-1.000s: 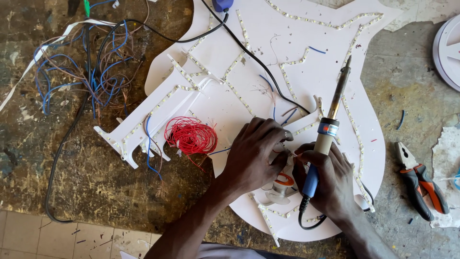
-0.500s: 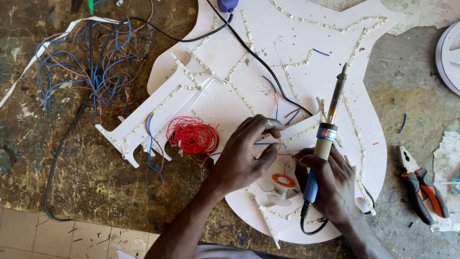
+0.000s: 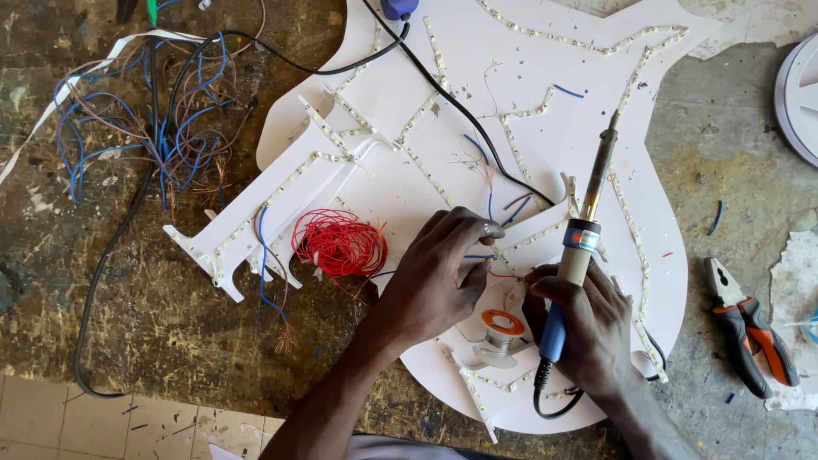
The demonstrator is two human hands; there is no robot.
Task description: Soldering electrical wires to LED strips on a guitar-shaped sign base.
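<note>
A soldering iron is gripped in the right hand, the fingers closed around its blue and tan handle, with the metal tip pointing up and away from them. The left hand lies palm down just beside it, its fingers curled and pinched on a thin red wire that runs across to the right fingers. Both hands rest on a white guitar-shaped board lined with LED strips. An orange solder spool sits directly below the fingertips, between the two hands. A coil of red wire lies just left of the left fingers, at the board's cut edge. The board's lower rim curves close beneath both wrists. Red-handled pliers lie on the desk well to the right of the right fingers, past the board's edge. Open desk surface is seen left of the left forearm, below a tangle of blue wires.
</note>
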